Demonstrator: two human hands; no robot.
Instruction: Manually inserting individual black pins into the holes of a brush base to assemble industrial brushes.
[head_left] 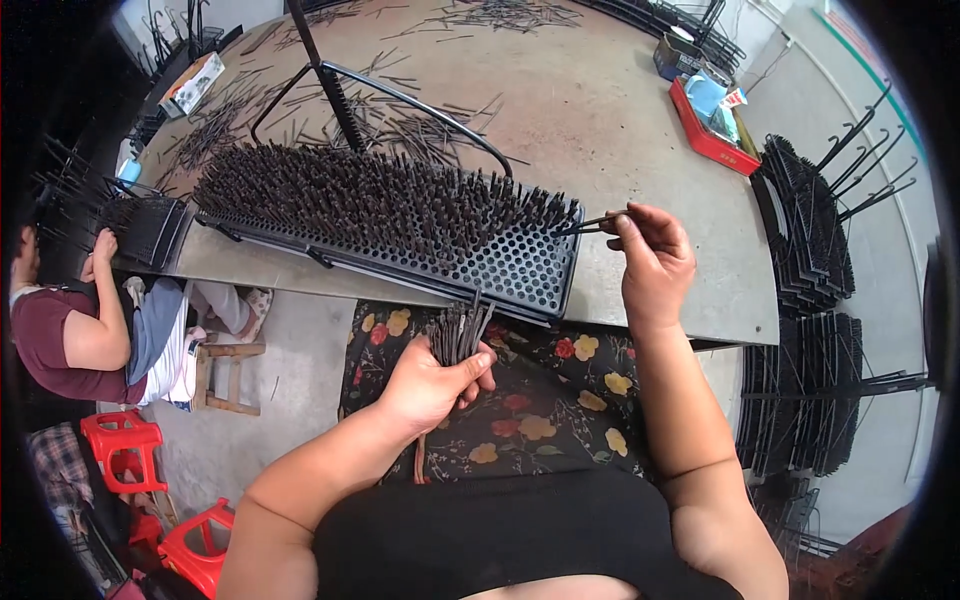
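Observation:
A long black perforated tray [522,268] lies slantwise across the near part of the table. Dark thin sticks [350,195] stand upright in most of its holes, packed densely from the left end onward; bare holes show at its near right part. My left hand [425,385] is closed round a bundle of similar dark sticks [458,330], their tips pointing up, just in front of the tray's near edge. Between the thumb and fingertips of my right hand [658,262] is a pinch of thin dark sticks [592,226], pointing left over the tray's right end; their exact number is unclear.
Loose sticks [430,135] litter the table [590,110] behind the tray, beside a black metal frame [400,92]. A red bin [712,135] stands at the right. Filled trays [805,230] are stacked beyond the right edge. A co-worker [85,330] sits at the left, near red stools [125,450].

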